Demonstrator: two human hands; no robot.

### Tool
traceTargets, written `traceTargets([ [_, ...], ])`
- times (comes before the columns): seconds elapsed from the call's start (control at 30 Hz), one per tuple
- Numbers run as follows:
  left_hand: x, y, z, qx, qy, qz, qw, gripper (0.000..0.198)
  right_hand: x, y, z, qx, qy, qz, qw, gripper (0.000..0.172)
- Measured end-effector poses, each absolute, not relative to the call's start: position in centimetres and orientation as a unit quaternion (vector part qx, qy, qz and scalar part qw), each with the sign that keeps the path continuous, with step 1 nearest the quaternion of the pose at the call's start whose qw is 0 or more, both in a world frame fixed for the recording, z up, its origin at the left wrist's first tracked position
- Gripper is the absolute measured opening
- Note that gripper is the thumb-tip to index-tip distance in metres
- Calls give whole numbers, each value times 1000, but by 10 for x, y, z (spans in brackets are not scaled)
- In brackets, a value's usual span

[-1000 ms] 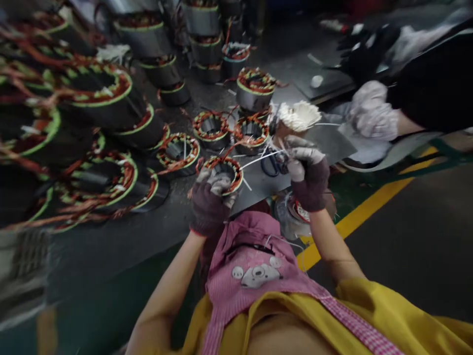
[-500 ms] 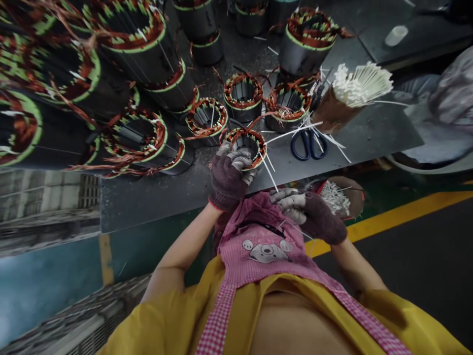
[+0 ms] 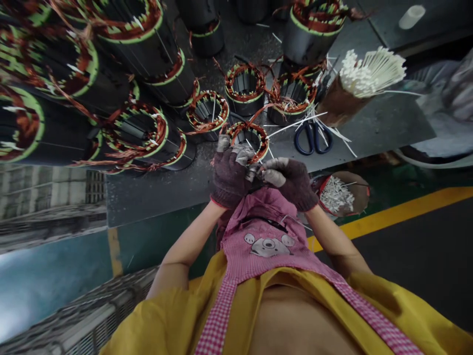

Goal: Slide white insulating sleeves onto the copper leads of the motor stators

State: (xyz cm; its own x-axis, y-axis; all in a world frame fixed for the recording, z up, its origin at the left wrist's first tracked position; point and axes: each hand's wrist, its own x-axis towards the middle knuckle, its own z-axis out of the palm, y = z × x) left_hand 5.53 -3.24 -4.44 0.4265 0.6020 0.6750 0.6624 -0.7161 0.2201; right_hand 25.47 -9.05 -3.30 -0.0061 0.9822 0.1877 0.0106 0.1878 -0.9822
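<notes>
A small motor stator (image 3: 261,135) with copper windings and a yellow-green rim stands near the bench edge. My left hand (image 3: 232,170), in a dark glove with worn grey fingertips, grips its near left side. A thin white strip (image 3: 253,149) crosses the stator's near rim. At that rim, my right hand (image 3: 288,180), gloved the same way, has thumb and fingers pinched where the strip ends; its tip is hidden. The two hands' fingertips nearly meet. Another white strip (image 3: 288,125) lies to the right of the stator.
Larger stators (image 3: 135,130) crowd the left side, some stacked. Blue-handled scissors (image 3: 313,138) lie among loose white strips. Behind them a brown holder (image 3: 338,101) carries a bundle of white strips (image 3: 369,74). Below the bench edge sits a container of white scraps (image 3: 336,193).
My right hand has moved up and left from below the bench edge to the stator's near rim. My left hand stays on the stator. The view has shifted slightly.
</notes>
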Motion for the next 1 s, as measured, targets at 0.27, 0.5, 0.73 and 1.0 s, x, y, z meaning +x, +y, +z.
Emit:
traceTargets([
  [0.27, 68, -37, -44, -767, -484, -420, -46, 47, 262, -87, -31, -476, -543, 420, 550, 23],
  [0.5, 71, -30, -39, -783, -464, -404, -94, 13, 258, -76, -34, -480, -542, 423, 545, 31],
  [0.73, 72, -27, -43, -794, -432, -418, -87, 21, 260, -75, -27, -477, -591, 371, 535, 25],
  [1.0, 63, -28, -32, -813, -364, -446, -88, 10, 257, -66, -32, -591, -620, 302, 418, 25],
])
